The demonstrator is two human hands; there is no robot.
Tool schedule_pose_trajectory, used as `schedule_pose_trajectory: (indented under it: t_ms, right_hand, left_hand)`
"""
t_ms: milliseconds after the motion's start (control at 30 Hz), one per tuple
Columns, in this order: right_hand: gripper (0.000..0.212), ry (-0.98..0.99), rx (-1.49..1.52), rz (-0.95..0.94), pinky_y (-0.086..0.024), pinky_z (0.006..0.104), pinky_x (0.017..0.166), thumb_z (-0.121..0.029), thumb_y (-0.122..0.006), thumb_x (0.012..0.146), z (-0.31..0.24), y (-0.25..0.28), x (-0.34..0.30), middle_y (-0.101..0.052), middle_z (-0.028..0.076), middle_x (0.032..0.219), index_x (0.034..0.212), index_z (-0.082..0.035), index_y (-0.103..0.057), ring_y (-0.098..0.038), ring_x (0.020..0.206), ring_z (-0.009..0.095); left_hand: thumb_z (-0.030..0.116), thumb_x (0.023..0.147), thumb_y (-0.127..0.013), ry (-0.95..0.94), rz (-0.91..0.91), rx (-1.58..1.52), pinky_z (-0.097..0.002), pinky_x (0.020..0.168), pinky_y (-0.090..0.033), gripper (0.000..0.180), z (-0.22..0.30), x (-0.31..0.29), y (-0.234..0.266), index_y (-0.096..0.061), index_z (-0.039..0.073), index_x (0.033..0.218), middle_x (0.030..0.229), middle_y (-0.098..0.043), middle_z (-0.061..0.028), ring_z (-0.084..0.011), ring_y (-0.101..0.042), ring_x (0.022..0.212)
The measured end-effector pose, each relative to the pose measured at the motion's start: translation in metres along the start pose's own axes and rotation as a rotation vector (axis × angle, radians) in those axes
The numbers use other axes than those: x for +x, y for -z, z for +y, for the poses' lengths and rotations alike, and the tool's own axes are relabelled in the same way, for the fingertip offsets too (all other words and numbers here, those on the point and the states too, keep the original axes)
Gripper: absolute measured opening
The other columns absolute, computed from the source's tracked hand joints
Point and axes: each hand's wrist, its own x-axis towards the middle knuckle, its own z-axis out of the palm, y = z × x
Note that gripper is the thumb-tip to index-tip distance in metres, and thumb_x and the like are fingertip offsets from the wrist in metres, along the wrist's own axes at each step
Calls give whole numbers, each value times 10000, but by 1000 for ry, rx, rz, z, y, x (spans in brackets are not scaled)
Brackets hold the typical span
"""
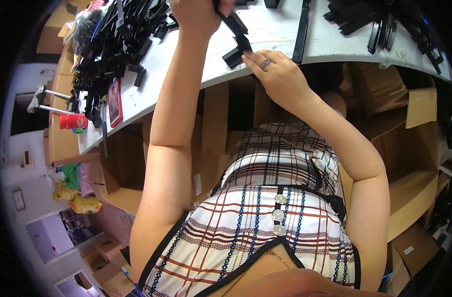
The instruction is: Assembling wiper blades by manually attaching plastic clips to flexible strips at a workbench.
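Observation:
At the table's top edge, my left hand [196,14] is closed, partly cut off by the picture's border, and grips the upper end of a black angled plastic piece [234,24]. A second black angled piece [234,57] lies at the table's front edge, its upper end close to or touching the first; whether they are joined I cannot tell. My right hand [281,75], with a ring on one finger, has its fingertips pressed on that second piece, and its thumb is hidden below. Both pieces are over the white table [186,74].
A heap of black plastic pieces [122,44] covers the table's left side; another pile [357,15] is at the right. A long black strip [302,32] lies between. A red-edged phone [115,102] and a red can [73,122] stand near the left edge. Open cardboard boxes [406,163] are below.

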Motion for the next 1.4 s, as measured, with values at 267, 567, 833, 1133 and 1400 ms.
schedule_pose_trajectory:
  t_ms: [267, 567, 833, 1133, 1400]
  right_hand:
    - [296, 1, -30, -19, -516, 308, 873, -87, -608, 845, 3, 3, -3, -650, 73, 1100, 1126, -1, -648, -607, 1006, 201]
    - [303, 4, -33, -15, -519, 300, 850, -89, -611, 844, -3, 11, -1, -649, 67, 1082, 1135, -6, -642, -610, 990, 190]
    - [294, -2, -3, -41, -523, 297, 852, -90, -608, 867, 0, 12, -4, -651, 64, 1082, 1147, -8, -643, -618, 988, 193]
    - [346, 10, 22, -101, -497, 326, 937, -98, -591, 881, 5, 7, -3, -632, 42, 1214, 1223, -53, -619, -592, 1117, 194]
    - [393, -28, 33, -165, -482, 350, 952, -83, -578, 861, 2, 5, -3, -595, 48, 1283, 1252, -48, -596, -573, 1132, 217]
  left_hand:
    - [575, 979, -373, 44, -118, -45, -248, 256, -279, 579, -6, 10, 5, -504, 110, 660, 400, -409, -32, -136, -356, 257]
    - [575, 979, -364, 41, -187, -138, -251, 251, -267, 579, -4, 14, 9, -533, 124, 659, 378, -379, -32, -143, -324, 248]
    - [570, 995, -300, 150, -290, -323, -248, 258, -240, 590, -10, 17, 14, -550, 127, 696, 387, -386, -33, -137, -293, 255]
    - [571, 993, -296, 172, -316, -283, -254, 260, -243, 587, -8, 13, 21, -544, 119, 712, 396, -404, -39, -143, -310, 254]
    - [581, 972, -355, 132, -267, -167, -255, 262, -244, 562, -13, 5, 10, -510, 111, 707, 405, -402, -27, -129, -323, 254]
